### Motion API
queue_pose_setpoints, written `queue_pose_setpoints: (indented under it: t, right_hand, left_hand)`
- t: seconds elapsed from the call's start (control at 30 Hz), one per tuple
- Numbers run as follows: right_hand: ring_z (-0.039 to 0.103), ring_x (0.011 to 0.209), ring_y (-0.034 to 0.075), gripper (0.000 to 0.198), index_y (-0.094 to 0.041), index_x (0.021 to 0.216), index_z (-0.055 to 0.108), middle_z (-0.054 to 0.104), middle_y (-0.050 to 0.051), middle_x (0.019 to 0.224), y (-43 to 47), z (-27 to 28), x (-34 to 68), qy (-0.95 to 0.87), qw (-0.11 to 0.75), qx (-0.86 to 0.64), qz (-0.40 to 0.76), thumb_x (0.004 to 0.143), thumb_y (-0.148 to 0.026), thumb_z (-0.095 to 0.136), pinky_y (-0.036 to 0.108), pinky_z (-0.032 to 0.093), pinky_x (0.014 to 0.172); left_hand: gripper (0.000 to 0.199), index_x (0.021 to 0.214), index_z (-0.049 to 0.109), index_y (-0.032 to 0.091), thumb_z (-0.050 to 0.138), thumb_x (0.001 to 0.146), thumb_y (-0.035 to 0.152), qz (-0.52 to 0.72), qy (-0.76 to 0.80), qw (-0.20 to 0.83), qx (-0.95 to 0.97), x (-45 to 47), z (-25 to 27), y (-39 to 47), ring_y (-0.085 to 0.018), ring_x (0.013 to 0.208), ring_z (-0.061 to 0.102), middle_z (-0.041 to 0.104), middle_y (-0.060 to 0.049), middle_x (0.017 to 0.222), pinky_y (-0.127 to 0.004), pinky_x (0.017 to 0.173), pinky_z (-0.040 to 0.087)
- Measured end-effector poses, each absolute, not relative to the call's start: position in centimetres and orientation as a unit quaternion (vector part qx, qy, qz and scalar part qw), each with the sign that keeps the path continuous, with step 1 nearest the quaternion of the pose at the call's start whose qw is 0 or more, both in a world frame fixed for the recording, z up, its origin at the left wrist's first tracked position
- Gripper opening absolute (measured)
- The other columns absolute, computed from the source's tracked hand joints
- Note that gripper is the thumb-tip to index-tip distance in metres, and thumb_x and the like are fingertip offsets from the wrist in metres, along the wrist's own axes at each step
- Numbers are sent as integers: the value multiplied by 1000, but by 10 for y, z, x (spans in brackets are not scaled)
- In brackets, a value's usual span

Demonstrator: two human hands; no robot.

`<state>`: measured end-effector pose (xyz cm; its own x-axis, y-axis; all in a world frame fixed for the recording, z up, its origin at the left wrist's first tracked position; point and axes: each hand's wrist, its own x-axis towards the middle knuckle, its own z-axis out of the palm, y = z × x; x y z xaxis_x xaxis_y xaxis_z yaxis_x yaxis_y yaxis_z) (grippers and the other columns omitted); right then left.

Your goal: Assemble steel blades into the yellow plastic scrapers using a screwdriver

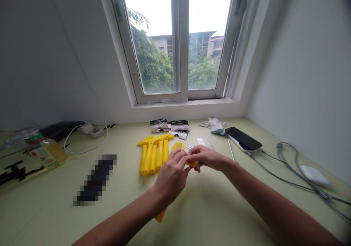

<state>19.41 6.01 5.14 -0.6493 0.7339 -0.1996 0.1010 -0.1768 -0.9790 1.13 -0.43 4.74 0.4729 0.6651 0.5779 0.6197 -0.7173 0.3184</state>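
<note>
My left hand (172, 172) is closed around a yellow plastic handle (161, 215), whose lower end sticks out below my wrist. Part of its yellow head (192, 164) shows between my two hands. A thin metal strip (182, 150) slants across there, and the fingers of my right hand (205, 157) pinch at its near end. My fingers hide how strip and head meet. Left of my hands, several matching yellow handles (152, 154) with angled heads lie side by side. Just beyond my fingers are another yellow piece (178, 145), several small metal nuts (189, 148) and flat metal blades (202, 142).
Small black-and-white boxes (179, 125) and a white glove (214, 124) lie below the window. To the right are a metal rod (230, 149), a phone (243, 138), cables (290, 182) and a white case (314, 175). A bottle (48, 152) lies left, near a pixelated dark object (95, 180).
</note>
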Motion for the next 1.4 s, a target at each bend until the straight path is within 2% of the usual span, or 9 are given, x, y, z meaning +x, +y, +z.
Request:
queue_pose_setpoints:
  t: [0.27, 0.37, 0.53, 0.77, 1.0, 1.1, 1.2, 1.3, 1.4]
  right_hand:
    - [57, 54, 7, 28, -9, 77, 64, 62, 2, 70, 59, 50, 193, -612, 230, -328, 682, 73, -35, 74, 19, 47, 55]
    - [58, 56, 8, 29, -10, 81, 65, 62, 2, 71, 58, 51, 192, -603, 243, -320, 690, 74, -37, 73, 20, 49, 57]
    - [60, 57, 11, 39, -10, 78, 64, 63, 5, 68, 55, 53, 189, -560, 266, -309, 721, 84, -48, 58, 23, 50, 56]
    - [60, 53, 12, 50, -9, 80, 65, 64, 6, 66, 48, 65, 187, -539, 290, -320, 723, 88, -55, 49, 23, 50, 53]
    - [64, 61, 15, 56, -9, 89, 66, 69, 11, 78, 46, 89, 194, -578, 251, -316, 709, 87, -60, 44, 29, 53, 66]
    - [64, 65, 17, 49, -11, 90, 68, 70, 10, 79, 54, 98, 207, -706, 216, -393, 548, 84, -56, 50, 29, 51, 64]
    - [63, 69, 17, 28, -17, 87, 72, 71, 6, 81, 67, 92, 225, -819, 144, -476, 285, 79, -40, 58, 26, 45, 61]
    - [61, 65, 16, 16, -19, 79, 74, 71, 4, 76, 79, 74, 237, -837, 86, -483, 243, 70, -28, 64, 25, 42, 57]
    - [59, 60, 16, 12, -19, 74, 73, 70, 3, 70, 86, 54, 237, -838, 60, -485, 245, 65, -25, 67, 24, 39, 53]
  left_hand:
    - [16, 95, 65, 17, 51, 89, 10, 389, 329, 41, 860, 4, 45, 8, -20, 100, 56, 67, -6, 94, -36, 91, 49]
    - [21, 101, 65, 18, 48, 91, 11, 386, 315, 30, 866, 1, 46, 8, -19, 99, 56, 67, -6, 96, -35, 88, 51]
    - [20, 90, 65, 18, 47, 91, 10, 371, 310, 8, 875, -2, 44, 12, -20, 101, 56, 66, -7, 94, -35, 86, 51]
    - [13, 86, 63, 19, 53, 88, 12, 406, 288, 7, 867, -4, 57, 11, -18, 102, 56, 64, -6, 98, -36, 91, 49]
    - [11, 82, 62, 18, 55, 85, 9, 433, 295, 16, 852, -5, 63, 12, -19, 102, 56, 63, -7, 100, -40, 92, 49]
    - [4, 84, 62, 18, 61, 82, 15, 483, 334, 134, 798, -5, 62, 10, -21, 98, 59, 63, -7, 101, -37, 81, 55]
    - [17, 88, 60, 17, 68, 78, 27, 516, 382, 372, 670, -3, 57, 3, -19, 80, 65, 63, -7, 105, -31, 58, 58]
    - [30, 82, 55, 14, 75, 71, 33, 506, 370, 564, 539, -1, 41, -5, -15, 61, 63, 66, -7, 94, -31, 51, 57]
    - [35, 75, 53, 13, 80, 66, 34, 493, 365, 637, 467, -2, 20, -8, -14, 56, 63, 67, -4, 81, -31, 52, 58]
